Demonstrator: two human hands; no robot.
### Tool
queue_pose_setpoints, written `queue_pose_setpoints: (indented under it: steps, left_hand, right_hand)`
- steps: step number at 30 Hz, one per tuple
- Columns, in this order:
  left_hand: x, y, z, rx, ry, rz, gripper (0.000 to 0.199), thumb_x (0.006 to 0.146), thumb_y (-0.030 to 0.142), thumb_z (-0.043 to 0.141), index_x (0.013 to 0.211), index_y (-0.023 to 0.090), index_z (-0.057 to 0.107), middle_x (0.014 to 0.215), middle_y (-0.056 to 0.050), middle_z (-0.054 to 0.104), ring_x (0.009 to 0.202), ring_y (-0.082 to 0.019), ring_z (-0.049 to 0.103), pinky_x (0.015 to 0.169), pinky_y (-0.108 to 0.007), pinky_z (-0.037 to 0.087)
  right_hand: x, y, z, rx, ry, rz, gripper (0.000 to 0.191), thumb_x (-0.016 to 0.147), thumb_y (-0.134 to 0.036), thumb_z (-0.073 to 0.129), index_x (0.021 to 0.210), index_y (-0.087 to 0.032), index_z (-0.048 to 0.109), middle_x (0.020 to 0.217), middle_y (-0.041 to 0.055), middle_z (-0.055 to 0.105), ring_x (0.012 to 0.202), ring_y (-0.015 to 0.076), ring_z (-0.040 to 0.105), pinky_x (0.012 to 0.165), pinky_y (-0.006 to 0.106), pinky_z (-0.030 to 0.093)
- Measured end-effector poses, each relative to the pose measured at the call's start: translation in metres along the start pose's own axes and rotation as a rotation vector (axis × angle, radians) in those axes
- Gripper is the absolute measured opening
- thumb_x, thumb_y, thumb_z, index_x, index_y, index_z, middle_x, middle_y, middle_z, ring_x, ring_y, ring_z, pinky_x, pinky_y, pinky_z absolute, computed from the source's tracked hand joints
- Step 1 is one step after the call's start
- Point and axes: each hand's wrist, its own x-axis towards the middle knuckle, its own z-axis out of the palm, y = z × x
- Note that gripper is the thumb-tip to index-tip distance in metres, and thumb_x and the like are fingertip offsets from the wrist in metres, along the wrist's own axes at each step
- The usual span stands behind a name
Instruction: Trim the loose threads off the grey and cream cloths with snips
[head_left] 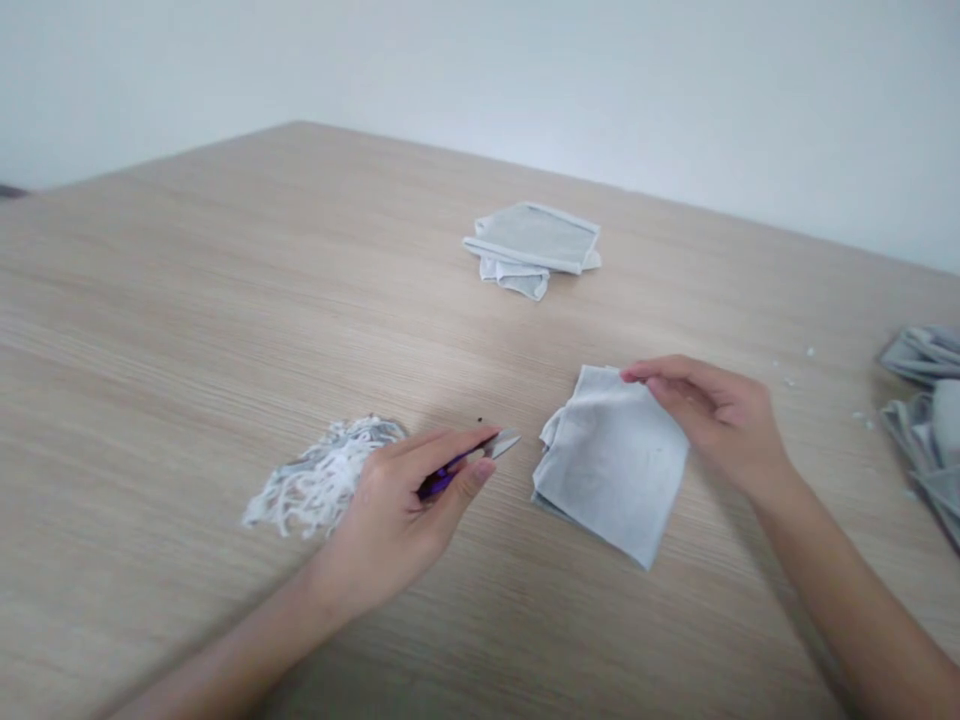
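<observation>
The left hand [409,505] has its grip closed around small purple-handled metal snips [502,444], blades pointing right. The right hand [716,415] has fingers curled and fingertips close together at the far edge of a flat, light grey cloth stack [611,465]; whether its grip pinches the fabric I cannot tell. That stack lies right of centre on the pale wood-grain bench [187,300]. A frayed white-and-grey thread heap [319,480] lies just left of the left hand, and a pale-edged grey cloth pile [540,235] lies farther off
</observation>
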Motion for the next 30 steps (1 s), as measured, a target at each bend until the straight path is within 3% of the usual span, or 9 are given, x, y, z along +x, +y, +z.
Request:
queue_pose_setpoints:
  steps: [5, 9, 14, 16, 24, 27, 30]
  left_hand:
    - [0.003, 0.002, -0.008, 0.023, -0.020, -0.015, 0.026, 0.101, 0.039, 0.062, 0.118, 0.027, 0.077, 0.105, 0.004, 0.083, 0.087, -0.012, 0.077, 0.073, -0.020, 0.055]
    - [0.003, 0.001, -0.012, 0.037, -0.062, -0.032, 0.027, 0.102, 0.041, 0.059, 0.121, 0.031, 0.076, 0.108, 0.006, 0.082, 0.088, -0.012, 0.076, 0.074, -0.022, 0.054]
    - [0.000, -0.001, -0.013, 0.007, -0.064, -0.013, 0.027, 0.102, 0.043, 0.060, 0.124, 0.035, 0.075, 0.111, 0.006, 0.082, 0.088, -0.014, 0.076, 0.072, -0.022, 0.055]
    - [0.000, -0.001, -0.013, 0.000, -0.056, -0.010, 0.027, 0.102, 0.043, 0.061, 0.123, 0.034, 0.075, 0.110, 0.005, 0.082, 0.087, -0.014, 0.076, 0.072, -0.022, 0.054]
    - [0.001, -0.001, -0.013, 0.011, -0.050, -0.009, 0.028, 0.102, 0.042, 0.060, 0.122, 0.031, 0.076, 0.103, 0.004, 0.083, 0.079, -0.013, 0.074, 0.067, -0.022, 0.052]
    - [0.002, 0.002, -0.012, -0.006, -0.045, -0.005, 0.029, 0.102, 0.042, 0.060, 0.121, 0.029, 0.077, 0.101, 0.002, 0.083, 0.079, -0.014, 0.074, 0.068, -0.023, 0.053]
    - [0.002, 0.008, -0.019, -0.031, -0.029, -0.002, 0.029, 0.102, 0.042, 0.060, 0.119, 0.027, 0.078, 0.097, 0.001, 0.082, 0.076, -0.014, 0.073, 0.067, -0.022, 0.052]
  right_hand:
    - [-0.021, 0.010, -0.001, -0.299, -0.024, -0.139, 0.026, 0.099, -0.022, 0.056, 0.107, -0.023, 0.081, 0.108, 0.0033, 0.083, 0.098, 0.0193, 0.079, 0.090, 0.033, 0.062]
    - [-0.033, 0.026, -0.015, -0.339, 0.101, -0.003, 0.020, 0.095, -0.028, 0.063, 0.100, -0.022, 0.082, 0.098, 0.0048, 0.083, 0.084, 0.0192, 0.076, 0.080, 0.034, 0.061]
    - [-0.048, 0.043, -0.027, -0.211, -0.169, 0.111, 0.026, 0.088, -0.043, 0.077, 0.100, -0.021, 0.083, 0.099, 0.0072, 0.079, 0.075, 0.0164, 0.066, 0.067, 0.031, 0.054]
    - [-0.055, 0.051, -0.025, -0.180, -0.189, 0.147, 0.029, 0.088, -0.046, 0.077, 0.099, -0.020, 0.083, 0.097, 0.0085, 0.078, 0.073, 0.0160, 0.065, 0.064, 0.030, 0.053]
    - [-0.075, 0.071, -0.011, -0.137, -0.060, 0.059, 0.018, 0.092, -0.038, 0.074, 0.090, -0.023, 0.084, 0.095, 0.0075, 0.077, 0.084, 0.0194, 0.072, 0.072, 0.033, 0.056]
    - [-0.078, 0.066, -0.015, -0.165, 0.002, 0.024, 0.017, 0.094, -0.033, 0.071, 0.087, -0.022, 0.083, 0.095, 0.0067, 0.078, 0.086, 0.0200, 0.073, 0.076, 0.034, 0.058]
    - [-0.076, 0.046, -0.028, -0.219, 0.146, -0.003, 0.014, 0.094, -0.032, 0.071, 0.087, -0.024, 0.081, 0.093, 0.0054, 0.079, 0.085, 0.0209, 0.073, 0.074, 0.034, 0.058]
